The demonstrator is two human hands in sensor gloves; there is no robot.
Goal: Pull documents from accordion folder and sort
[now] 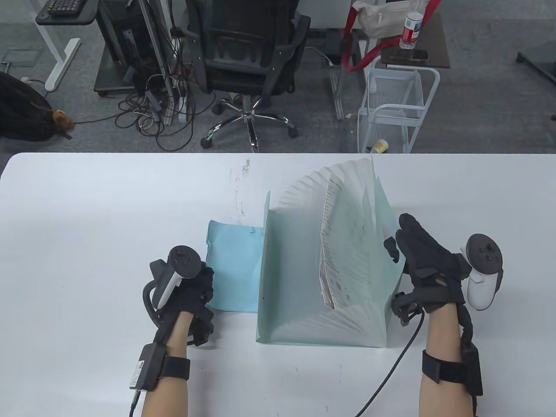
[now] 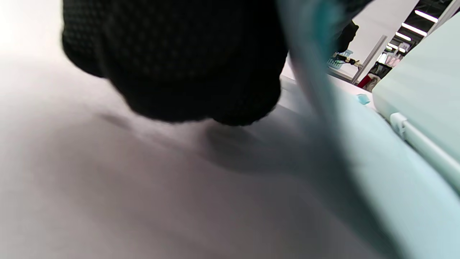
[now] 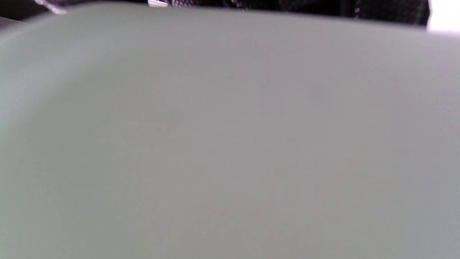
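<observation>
Risk noted: my right hand lies flat against the fanned pale-green plastic accordion folder, left hand's grip indeterminate, so printed sheets may spill.

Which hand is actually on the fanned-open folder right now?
The right hand, pressed against the pale green accordion folder's right outer wall. The left hand is down by the flat blue flap beside it instead.

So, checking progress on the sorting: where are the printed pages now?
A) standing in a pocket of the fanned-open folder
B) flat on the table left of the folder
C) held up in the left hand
A: the printed pages stand on edge between the pleats of the accordion folder.
</observation>
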